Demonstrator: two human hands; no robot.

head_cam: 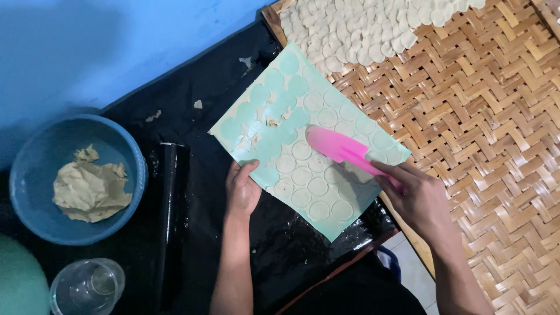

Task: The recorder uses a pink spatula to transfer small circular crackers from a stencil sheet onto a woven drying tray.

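Note:
A pale green mat (274,111) lies tilted across a black sheet and a woven bamboo tray. It carries several thin round dough discs (318,186); empty round marks show on its upper left part. My left hand (242,189) presses on the mat's lower left edge, thumb on top. My right hand (417,201) grips the handle of a pink spatula (335,146), whose blade rests flat on the mat's middle right among the discs.
A woven bamboo tray (496,116) fills the right side, with several pale dough discs (356,29) piled at its top. A blue bowl (35,216) holding a lump of dough (90,189) stands at left. A clear glass (87,286) and a black roller (169,204) lie nearby.

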